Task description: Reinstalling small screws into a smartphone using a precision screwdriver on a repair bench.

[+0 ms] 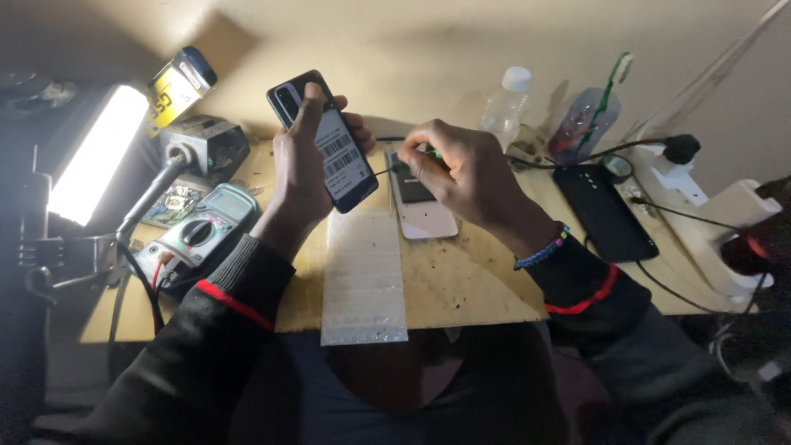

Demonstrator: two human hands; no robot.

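1. Broadly, a wooden work board (461, 288) spans the table, with a bright lamp (95, 156) at its left edge.
2. Near the lamp sits a multimeter (198, 235); a white bubble-wrap sheet (362, 280) lies in the middle.
3. At the right lies a black phone (604, 212), well apart from the hands.
4. Raised above the board, the left hand (298, 169) is wrapped around a dark phone (323, 140) with a barcode sticker on its back.
5. Just beside it, the right hand (461, 173) pinches a thin tool (394, 169) over a white phone (420, 210) lying on the board.
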